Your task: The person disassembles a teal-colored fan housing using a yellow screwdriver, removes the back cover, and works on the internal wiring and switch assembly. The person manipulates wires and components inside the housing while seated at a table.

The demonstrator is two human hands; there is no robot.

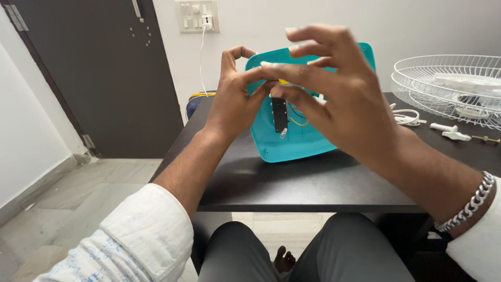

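Note:
A teal plastic fan base cover stands tilted on edge on the black table, its hollow inside facing me. A small black circuit board with yellow and blue wires hangs inside it. My left hand grips the cover's left edge, thumb and fingers pinched near the top of the board. My right hand hovers in front of the cover, fingers spread and curled toward the same spot, fingertips touching near the board's top. A metal chain bracelet sits on my right wrist.
A white wire fan guard lies at the table's right. Beside it are a white cord, white plastic knobs and a brass screw. A dark door and a wall switch panel stand behind.

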